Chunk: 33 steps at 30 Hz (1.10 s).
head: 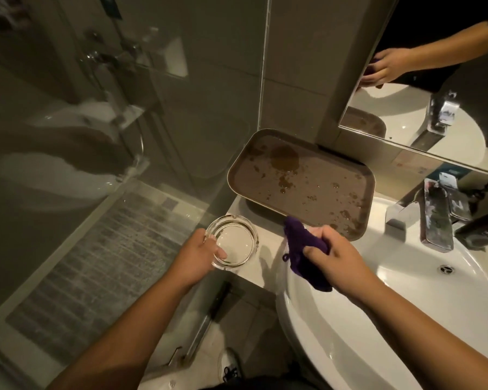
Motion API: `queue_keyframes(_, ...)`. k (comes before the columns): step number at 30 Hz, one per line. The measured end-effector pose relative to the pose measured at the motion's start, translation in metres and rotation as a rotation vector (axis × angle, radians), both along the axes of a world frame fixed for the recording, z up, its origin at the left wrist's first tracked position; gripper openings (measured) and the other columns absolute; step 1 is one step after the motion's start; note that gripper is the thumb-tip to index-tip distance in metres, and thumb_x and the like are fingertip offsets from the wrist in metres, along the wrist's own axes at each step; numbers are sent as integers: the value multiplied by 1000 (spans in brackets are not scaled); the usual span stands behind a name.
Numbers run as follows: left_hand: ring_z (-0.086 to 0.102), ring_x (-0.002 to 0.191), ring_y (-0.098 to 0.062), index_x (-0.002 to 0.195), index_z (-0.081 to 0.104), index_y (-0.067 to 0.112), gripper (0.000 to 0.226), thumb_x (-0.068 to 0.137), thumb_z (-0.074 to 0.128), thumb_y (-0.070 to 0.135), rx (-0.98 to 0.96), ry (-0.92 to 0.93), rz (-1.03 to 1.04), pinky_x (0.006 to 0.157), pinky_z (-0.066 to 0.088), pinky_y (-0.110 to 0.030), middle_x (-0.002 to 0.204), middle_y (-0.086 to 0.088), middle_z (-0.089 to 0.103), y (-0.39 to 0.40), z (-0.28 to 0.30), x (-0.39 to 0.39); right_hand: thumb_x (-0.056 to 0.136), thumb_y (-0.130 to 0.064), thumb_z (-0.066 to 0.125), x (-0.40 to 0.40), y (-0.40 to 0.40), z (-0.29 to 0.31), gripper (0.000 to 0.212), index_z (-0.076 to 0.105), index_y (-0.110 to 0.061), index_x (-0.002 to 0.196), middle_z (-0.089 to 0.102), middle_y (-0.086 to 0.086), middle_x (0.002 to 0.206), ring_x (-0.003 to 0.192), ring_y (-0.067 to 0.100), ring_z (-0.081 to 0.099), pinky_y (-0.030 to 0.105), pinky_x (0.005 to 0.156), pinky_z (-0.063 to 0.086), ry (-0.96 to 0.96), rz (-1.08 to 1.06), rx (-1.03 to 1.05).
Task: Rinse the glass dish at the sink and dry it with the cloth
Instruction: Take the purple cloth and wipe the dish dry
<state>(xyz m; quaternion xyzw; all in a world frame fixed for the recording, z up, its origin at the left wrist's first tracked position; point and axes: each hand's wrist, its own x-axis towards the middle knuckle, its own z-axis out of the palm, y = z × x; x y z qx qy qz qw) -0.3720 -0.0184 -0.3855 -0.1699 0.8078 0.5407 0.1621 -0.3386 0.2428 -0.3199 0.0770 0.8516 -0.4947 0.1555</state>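
Note:
The round clear glass dish (pixel 233 240) rests on the pale counter (pixel 261 249) left of the sink, near its front corner. My left hand (pixel 200 254) grips the dish's near-left rim, with fingers reaching into it. My right hand (pixel 333 257) holds a bunched purple cloth (pixel 302 249) above the left rim of the white sink (pixel 406 319), a short way right of the dish. The cloth's lower end hangs over the basin.
A brown tray (pixel 302 181) with wet spots lies on the counter behind the dish and cloth. A chrome tap (pixel 434 218) and a dark bottle (pixel 482 229) stand at the sink's back. A mirror (pixel 434 80) hangs above; a glass shower screen (pixel 96 136) is left.

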Motion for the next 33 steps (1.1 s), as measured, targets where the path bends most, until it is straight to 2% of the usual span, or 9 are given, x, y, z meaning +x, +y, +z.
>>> queue_keyframes(3,55,65,-12,91,57,13,21,100,39,20,-20,106,-71,68,41,-31,72,1,72,12,36,11,94,-12,57,-13,-5,22,16,51,-27,92,61,0,105,93,16,63,26,75,54,166,113,-52)
queue_keyframes(6,51,55,1,79,54,19,26,101,41,23,-96,246,-145,64,40,-29,69,2,69,24,70,17,87,-25,61,-24,-15,35,9,54,-24,92,63,-5,115,97,17,65,28,78,57,166,219,-223)
queue_keyframes(10,52,55,-4,79,54,19,26,101,41,26,-152,336,-165,64,44,-31,64,5,67,28,104,21,88,-40,56,-29,-18,45,29,59,-11,92,70,-3,117,92,17,68,30,79,57,96,216,-515)
queue_keyframes(14,51,54,-7,81,54,16,27,101,39,26,-177,353,-212,63,45,-33,64,5,66,31,123,24,84,-46,59,-32,-16,52,21,61,-25,88,65,0,96,83,15,60,33,75,49,154,235,-514)
queue_keyframes(19,51,55,-6,85,55,13,23,101,41,22,-142,364,-260,63,41,-31,62,3,67,36,137,15,87,-40,57,-42,-14,70,31,63,-33,116,67,-1,119,106,18,66,38,95,52,218,207,-537)
queue_keyframes(23,53,56,-8,79,55,16,28,101,40,26,-153,374,-299,65,44,-33,63,2,67,39,144,12,89,-31,56,-49,-10,81,36,66,-19,122,70,7,124,115,24,65,40,101,50,192,198,-616)
queue_keyframes(28,55,60,-10,76,55,17,31,101,40,27,-196,473,-127,64,43,-33,62,2,64,53,137,9,94,-27,58,-42,-19,79,27,68,-27,118,71,2,119,108,21,67,34,92,56,124,176,-786)
queue_keyframes(31,58,67,-15,83,55,19,27,101,37,30,-161,495,52,63,41,-32,69,-1,65,64,133,10,93,-28,58,-30,-37,65,47,53,-22,140,64,4,133,118,20,64,35,97,52,202,-74,-804)
queue_keyframes(33,58,69,-14,89,55,17,26,102,35,30,-88,518,195,64,40,-29,73,-3,65,76,133,11,91,-29,59,-15,-58,57,49,52,-28,140,64,0,132,120,20,62,43,106,46,293,-222,-808)
